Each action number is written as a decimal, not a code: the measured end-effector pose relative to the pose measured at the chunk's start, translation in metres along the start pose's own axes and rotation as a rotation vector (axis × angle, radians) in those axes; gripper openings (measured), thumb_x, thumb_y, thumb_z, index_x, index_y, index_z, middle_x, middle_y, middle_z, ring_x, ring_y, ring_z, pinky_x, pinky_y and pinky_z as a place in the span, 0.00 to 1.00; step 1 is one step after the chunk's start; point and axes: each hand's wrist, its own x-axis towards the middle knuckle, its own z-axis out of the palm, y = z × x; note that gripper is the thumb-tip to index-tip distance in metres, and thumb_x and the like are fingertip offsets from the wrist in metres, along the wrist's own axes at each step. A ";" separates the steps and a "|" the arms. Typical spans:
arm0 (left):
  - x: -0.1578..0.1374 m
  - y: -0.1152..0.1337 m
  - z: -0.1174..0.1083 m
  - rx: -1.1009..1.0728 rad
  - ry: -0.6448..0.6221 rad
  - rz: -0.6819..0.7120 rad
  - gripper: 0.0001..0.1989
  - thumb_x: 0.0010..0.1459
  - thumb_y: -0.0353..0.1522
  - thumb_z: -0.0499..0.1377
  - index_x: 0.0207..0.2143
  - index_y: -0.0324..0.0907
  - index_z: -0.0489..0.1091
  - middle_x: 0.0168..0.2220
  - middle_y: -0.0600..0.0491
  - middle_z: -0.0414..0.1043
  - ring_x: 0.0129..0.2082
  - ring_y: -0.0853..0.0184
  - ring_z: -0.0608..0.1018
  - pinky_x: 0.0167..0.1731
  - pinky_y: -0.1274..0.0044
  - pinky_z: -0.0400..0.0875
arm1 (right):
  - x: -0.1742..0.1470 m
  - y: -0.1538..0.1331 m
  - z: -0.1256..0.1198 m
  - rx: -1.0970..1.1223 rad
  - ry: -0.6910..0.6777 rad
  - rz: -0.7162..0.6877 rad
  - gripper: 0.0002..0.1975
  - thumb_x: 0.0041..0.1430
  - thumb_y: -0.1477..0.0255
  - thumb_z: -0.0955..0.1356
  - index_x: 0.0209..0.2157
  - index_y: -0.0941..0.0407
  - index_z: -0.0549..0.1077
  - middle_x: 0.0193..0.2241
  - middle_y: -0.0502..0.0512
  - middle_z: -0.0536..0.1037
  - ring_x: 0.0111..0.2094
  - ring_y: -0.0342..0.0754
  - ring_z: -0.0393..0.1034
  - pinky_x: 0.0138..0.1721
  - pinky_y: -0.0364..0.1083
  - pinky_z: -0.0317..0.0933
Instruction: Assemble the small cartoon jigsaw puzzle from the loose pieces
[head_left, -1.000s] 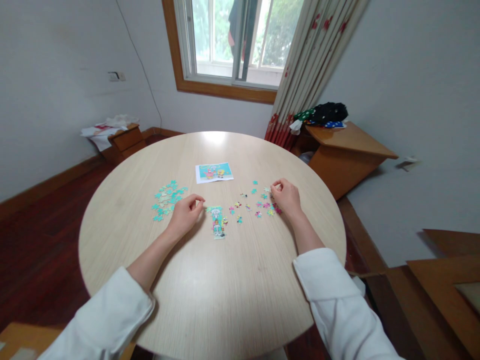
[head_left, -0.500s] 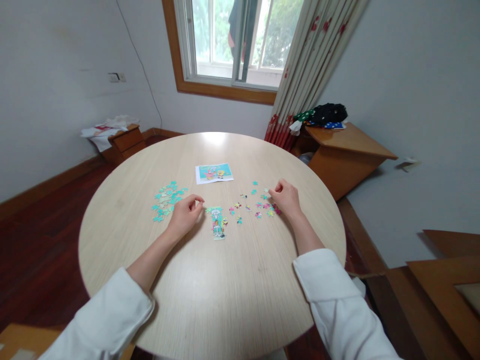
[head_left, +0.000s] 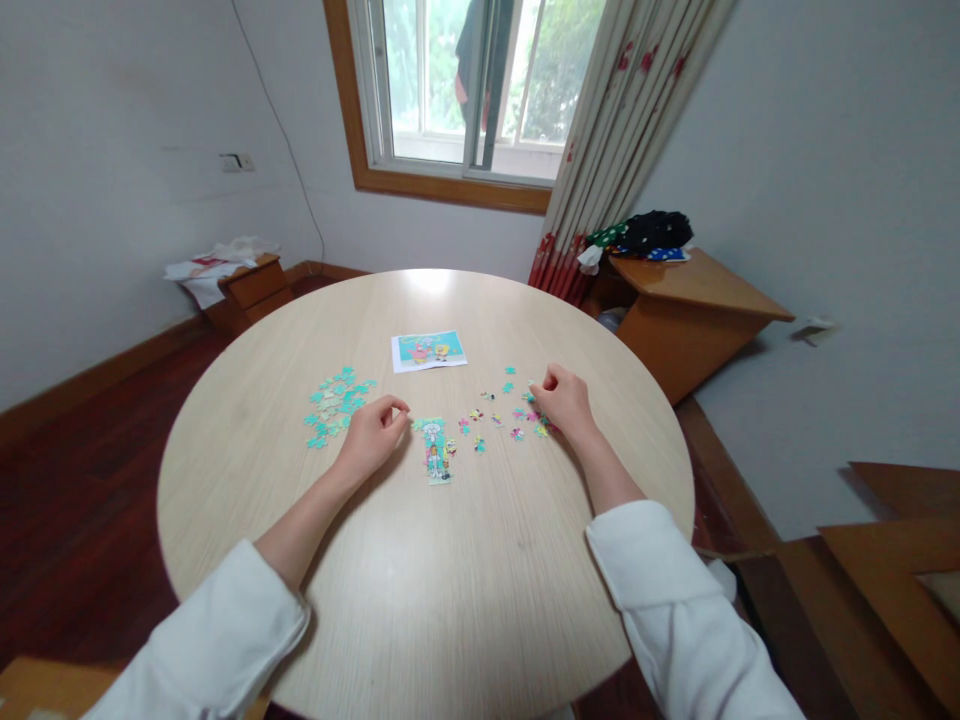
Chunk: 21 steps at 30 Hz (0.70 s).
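My left hand (head_left: 373,437) rests on the table, fingers curled and thumb close to the index finger. Anything in that pinch is too small to make out. Just right of it lies a partly joined jigsaw puzzle (head_left: 434,452), a tall strip with a cartoon figure. My right hand (head_left: 564,402) is closed, its fingertips pinched down on a teal puzzle piece (head_left: 531,385). Pink and yellow loose pieces (head_left: 517,434) lie under and beside that hand, some partly hidden by it.
Left of my left hand spreads a pile of teal and pale green pieces (head_left: 328,405). Beyond the puzzle lies a printed reference picture (head_left: 429,350). All of these are on a round wooden table (head_left: 450,600). A cabinet with cloth (head_left: 660,232) stands at back right.
My right hand has shifted slightly left, bringing its fingertips onto the teal piece. My left hand stays nearly in place. The whole view has moved slightly.
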 end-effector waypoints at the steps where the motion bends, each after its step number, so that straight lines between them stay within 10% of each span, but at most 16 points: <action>1: 0.000 0.001 0.000 0.000 -0.010 -0.004 0.08 0.48 0.34 0.53 0.26 0.40 0.70 0.13 0.62 0.51 0.17 0.72 0.59 0.21 0.79 0.51 | 0.000 0.000 0.000 -0.007 0.002 -0.006 0.10 0.43 0.74 0.63 0.16 0.54 0.55 0.15 0.45 0.59 0.21 0.41 0.55 0.25 0.42 0.47; 21: 0.001 0.006 -0.001 0.016 -0.059 -0.040 0.08 0.46 0.33 0.53 0.24 0.40 0.71 0.13 0.61 0.53 0.17 0.71 0.60 0.22 0.78 0.52 | -0.002 -0.003 0.002 0.011 -0.063 -0.041 0.09 0.42 0.75 0.64 0.16 0.55 0.56 0.18 0.46 0.62 0.23 0.42 0.57 0.26 0.42 0.49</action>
